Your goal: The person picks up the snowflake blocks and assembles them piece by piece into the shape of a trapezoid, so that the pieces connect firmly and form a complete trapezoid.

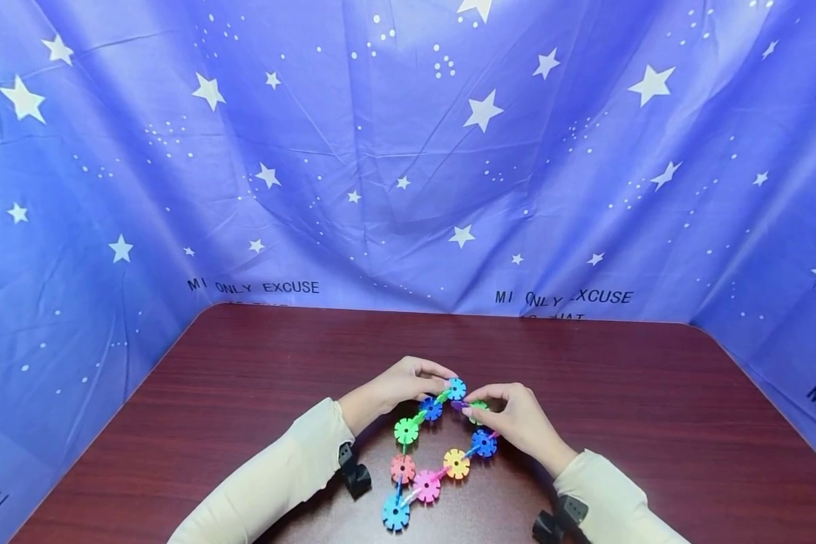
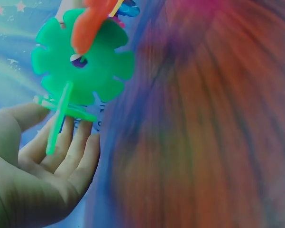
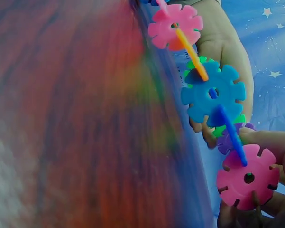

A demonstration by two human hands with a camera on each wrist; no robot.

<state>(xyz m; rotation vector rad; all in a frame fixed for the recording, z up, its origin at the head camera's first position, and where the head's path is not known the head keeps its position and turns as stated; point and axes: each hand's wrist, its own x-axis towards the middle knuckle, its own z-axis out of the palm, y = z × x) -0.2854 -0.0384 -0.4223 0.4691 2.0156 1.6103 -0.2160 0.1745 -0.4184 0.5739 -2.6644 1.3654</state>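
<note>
Colourful notched plastic snowflake discs, slotted edge to edge, form a loop over the table. My left hand (image 1: pixel 408 381) pinches the loop's far end at a light blue snowflake disc (image 1: pixel 456 389). Right beside that disc, my right hand (image 1: pixel 522 418) pinches a purple snowflake disc (image 1: pixel 459 406) between thumb and fingers. The purple disc (image 3: pixel 226 141) shows at the thumb tip in the right wrist view, behind a pink disc (image 3: pixel 247 177). A green disc (image 1: pixel 479 411) is partly hidden by the right fingers. In the left wrist view, a green disc (image 2: pixel 80 61) hangs before my left hand (image 2: pixel 52 166).
The loop's near end holds a light blue disc (image 1: pixel 396 513), a pink disc (image 1: pixel 427 486) and a yellow disc (image 1: pixel 456 463). Dark red-brown tabletop (image 1: pixel 211 423) lies underneath. A blue star-patterned curtain (image 1: pixel 408 151) encloses the back and sides. Black wrist cameras sit below both sleeves.
</note>
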